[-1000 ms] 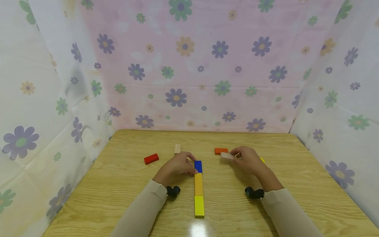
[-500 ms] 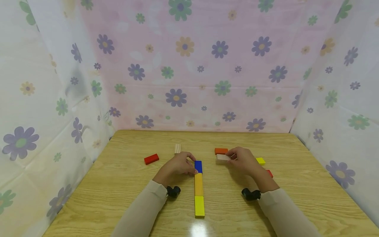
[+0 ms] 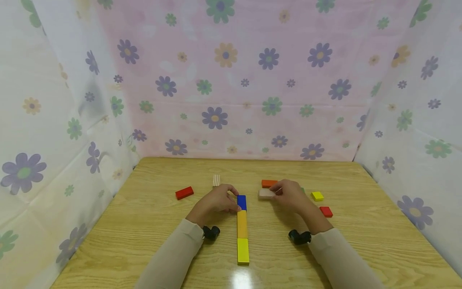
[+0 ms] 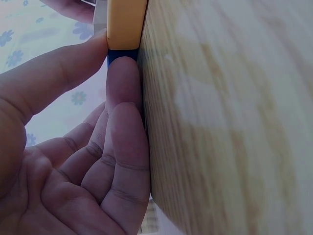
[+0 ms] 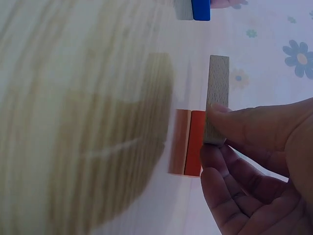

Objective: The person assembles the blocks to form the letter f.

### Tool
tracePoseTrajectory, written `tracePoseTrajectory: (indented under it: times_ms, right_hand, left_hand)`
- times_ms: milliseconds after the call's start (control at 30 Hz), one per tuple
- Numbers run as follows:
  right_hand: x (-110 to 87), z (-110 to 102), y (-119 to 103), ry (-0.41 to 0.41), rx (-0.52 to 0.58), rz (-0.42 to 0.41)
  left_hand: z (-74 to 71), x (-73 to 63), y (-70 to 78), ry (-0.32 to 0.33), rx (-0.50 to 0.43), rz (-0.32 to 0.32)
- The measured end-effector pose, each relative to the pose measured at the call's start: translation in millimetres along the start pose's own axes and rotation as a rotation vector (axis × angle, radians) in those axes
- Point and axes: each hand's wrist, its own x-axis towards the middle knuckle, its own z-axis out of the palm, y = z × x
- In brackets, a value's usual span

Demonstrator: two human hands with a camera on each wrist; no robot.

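Note:
A row of blocks runs away from the near side: yellow block (image 3: 243, 251), light orange block (image 3: 242, 224), then blue block (image 3: 242, 202) at the far end. My left hand (image 3: 218, 199) pinches the blue block from its left side, thumb near the seam with the orange one. In the left wrist view, fingertips (image 4: 124, 81) cover most of the blue block. My right hand (image 3: 291, 196) holds a plain wooden block (image 3: 266, 194) by its right end, thumb on one face and fingers under it. In the right wrist view this wooden block (image 5: 217, 81) is raised above the tabletop.
Behind the held block lies a red-orange block (image 3: 269, 184). A red block (image 3: 184, 193) and a striped wooden block (image 3: 216, 180) lie on the left. Right of my right hand are a small yellow block (image 3: 317, 196), a red one (image 3: 326, 211) and a mostly hidden green one (image 3: 302, 190).
My right hand has moved left with the wooden block, closer to the row, uncovering the yellow, red and green blocks on the right. The left hand stays at the blue block.

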Motion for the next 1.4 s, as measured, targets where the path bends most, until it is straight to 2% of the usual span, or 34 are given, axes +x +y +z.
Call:
tracePoseTrajectory:
  times_ms: [500, 867, 1400]
  right_hand:
    - [1.1, 10.9, -9.0, -0.023, 0.003, -0.009]
    - [1.0, 13.8, -11.7, -0.034, 0.022, -0.024]
    - [4.2, 17.0, -16.4, -0.049, 0.009, 0.02]
  left_hand:
    - [-1.8, -4.2, 2.3, -0.003, -0.005, 0.0]
    - [-1.7, 0.1, -0.9, -0.001, 0.009, 0.004]
    - [-0.4, 0.8, 0.8, -0.002, -0.003, -0.004]
